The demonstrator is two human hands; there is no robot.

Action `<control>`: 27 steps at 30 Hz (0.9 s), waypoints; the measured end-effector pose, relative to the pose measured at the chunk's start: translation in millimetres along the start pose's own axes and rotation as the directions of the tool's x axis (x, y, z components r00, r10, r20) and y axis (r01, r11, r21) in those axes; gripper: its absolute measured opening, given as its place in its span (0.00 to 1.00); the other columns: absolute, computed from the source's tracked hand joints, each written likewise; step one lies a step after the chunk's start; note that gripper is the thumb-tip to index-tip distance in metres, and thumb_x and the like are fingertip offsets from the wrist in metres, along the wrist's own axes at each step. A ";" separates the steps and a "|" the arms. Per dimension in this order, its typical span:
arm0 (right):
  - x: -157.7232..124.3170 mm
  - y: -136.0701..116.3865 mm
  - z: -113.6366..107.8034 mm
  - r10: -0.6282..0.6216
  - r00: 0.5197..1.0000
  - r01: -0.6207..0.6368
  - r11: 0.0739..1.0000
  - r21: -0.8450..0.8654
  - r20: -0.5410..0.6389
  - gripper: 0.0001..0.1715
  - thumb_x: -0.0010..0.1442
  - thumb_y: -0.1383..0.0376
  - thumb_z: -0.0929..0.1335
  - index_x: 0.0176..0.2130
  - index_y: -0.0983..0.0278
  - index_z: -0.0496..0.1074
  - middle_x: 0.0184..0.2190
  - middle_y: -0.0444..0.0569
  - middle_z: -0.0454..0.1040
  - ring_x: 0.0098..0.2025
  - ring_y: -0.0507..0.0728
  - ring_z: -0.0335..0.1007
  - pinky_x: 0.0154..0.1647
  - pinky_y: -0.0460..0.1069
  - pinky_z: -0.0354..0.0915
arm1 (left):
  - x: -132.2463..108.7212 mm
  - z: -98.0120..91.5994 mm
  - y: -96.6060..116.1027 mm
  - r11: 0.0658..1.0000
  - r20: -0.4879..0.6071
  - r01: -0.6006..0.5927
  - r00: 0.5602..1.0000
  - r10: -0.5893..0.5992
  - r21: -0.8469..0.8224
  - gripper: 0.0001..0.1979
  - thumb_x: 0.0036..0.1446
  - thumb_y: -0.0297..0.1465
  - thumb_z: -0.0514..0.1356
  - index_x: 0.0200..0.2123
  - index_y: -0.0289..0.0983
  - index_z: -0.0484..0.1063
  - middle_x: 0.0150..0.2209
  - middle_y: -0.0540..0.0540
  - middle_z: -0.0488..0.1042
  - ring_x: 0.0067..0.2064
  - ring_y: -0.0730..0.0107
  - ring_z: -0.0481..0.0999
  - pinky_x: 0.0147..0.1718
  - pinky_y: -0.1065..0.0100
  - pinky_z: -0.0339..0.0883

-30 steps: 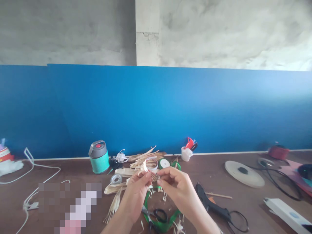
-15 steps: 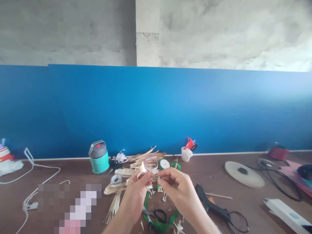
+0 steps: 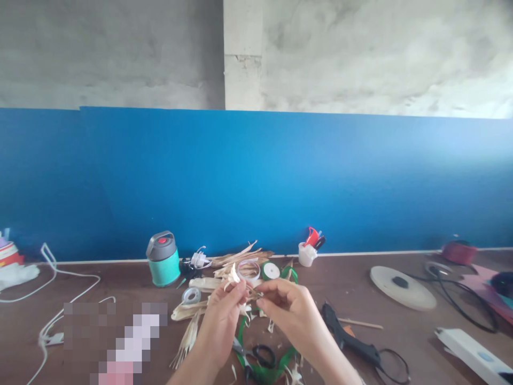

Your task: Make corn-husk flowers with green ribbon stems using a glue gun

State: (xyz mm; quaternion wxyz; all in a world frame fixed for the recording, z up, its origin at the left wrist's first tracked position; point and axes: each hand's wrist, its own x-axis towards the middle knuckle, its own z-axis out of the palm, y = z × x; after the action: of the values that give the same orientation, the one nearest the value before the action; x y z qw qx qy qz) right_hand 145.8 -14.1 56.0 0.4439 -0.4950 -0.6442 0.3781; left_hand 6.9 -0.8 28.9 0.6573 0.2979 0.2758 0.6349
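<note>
Inspected: my left hand (image 3: 222, 313) and right hand (image 3: 292, 307), both bare, with fingers (image 3: 282, 287) and thumbs (image 3: 236, 294) slender and uncovered. My left forearm (image 3: 196, 361) and right forearm (image 3: 331, 350) are likewise bare along their visible length, each narrowing smoothly toward the wrist. My fingernails are too small and soft-focused to assess.

On the brown counter (image 3: 132, 286), a grey-lidded turquoise jar (image 3: 164, 267) is stood before a blue panel (image 3: 280, 182), above which a concrete wall (image 3: 360, 53) is left exposed. A red object (image 3: 311, 236) is held, tilted, in a small white cup (image 3: 306, 256). To the left, a white cable (image 3: 99, 278) is strewn in loops, while at the right a dark-knobbed pale disc (image 3: 382, 284) is laid down.
</note>
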 end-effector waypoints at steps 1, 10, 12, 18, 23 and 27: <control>-0.2 -0.6 -0.1 0.006 1.000 -0.006 1.000 -0.024 -0.001 0.10 0.50 0.63 0.69 0.33 0.65 0.76 0.23 0.46 0.75 0.25 0.53 0.67 0.26 0.46 0.62 | 0.5 -0.7 0.1 1.000 0.003 -0.006 1.000 0.006 0.004 0.07 0.43 0.32 0.69 0.22 0.35 0.76 0.26 0.48 0.74 0.30 0.72 0.67 0.33 0.71 0.61; 2.3 2.0 5.0 -0.015 0.998 0.014 1.000 -0.027 -0.053 0.10 0.52 0.61 0.67 0.27 0.65 0.76 0.20 0.45 0.72 0.22 0.51 0.60 0.22 0.45 0.55 | -4.5 4.5 2.0 0.997 -0.040 0.000 0.999 0.004 0.080 0.09 0.39 0.33 0.70 0.25 0.37 0.77 0.26 0.48 0.75 0.32 0.68 0.70 0.34 0.70 0.62; 4.3 4.7 5.3 0.007 0.999 -0.005 0.999 0.050 -0.031 0.10 0.51 0.61 0.68 0.27 0.66 0.75 0.19 0.45 0.71 0.21 0.51 0.60 0.21 0.45 0.54 | -4.2 4.5 2.3 0.998 -0.016 0.012 1.000 -0.011 0.055 0.09 0.39 0.32 0.71 0.26 0.36 0.77 0.27 0.48 0.75 0.32 0.68 0.70 0.35 0.70 0.62; 7.6 8.3 8.8 0.095 0.990 -0.135 0.873 0.469 0.106 0.16 0.49 0.56 0.72 0.25 0.67 0.73 0.19 0.45 0.72 0.23 0.49 0.62 0.25 0.44 0.57 | -1.7 -0.9 -2.5 0.991 0.122 0.100 0.989 -0.088 -0.091 0.07 0.41 0.31 0.70 0.26 0.36 0.79 0.28 0.48 0.76 0.30 0.70 0.70 0.33 0.68 0.63; 6.2 7.2 14.6 0.158 0.968 -0.250 0.717 0.651 0.197 0.17 0.43 0.57 0.76 0.24 0.68 0.73 0.18 0.44 0.71 0.22 0.47 0.61 0.25 0.42 0.57 | -2.0 -5.2 -6.6 0.991 0.187 0.086 0.980 -0.066 -0.103 0.06 0.45 0.31 0.69 0.28 0.36 0.78 0.30 0.48 0.75 0.30 0.71 0.70 0.31 0.69 0.62; 5.3 6.1 16.5 0.134 0.972 -0.230 0.730 0.644 0.195 0.18 0.43 0.56 0.76 0.24 0.68 0.73 0.19 0.44 0.72 0.21 0.47 0.61 0.24 0.42 0.57 | -2.0 -6.0 -4.9 0.997 0.177 0.042 0.984 -0.030 -0.068 0.05 0.46 0.32 0.68 0.25 0.37 0.76 0.30 0.49 0.74 0.30 0.73 0.69 0.30 0.70 0.62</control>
State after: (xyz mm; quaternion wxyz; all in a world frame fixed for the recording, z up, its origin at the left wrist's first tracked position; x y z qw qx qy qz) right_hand 131.4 -8.4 46.1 0.5066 -0.3397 -0.4450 0.6557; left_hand 5.6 -2.6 21.1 0.7007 0.3240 0.1993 0.6036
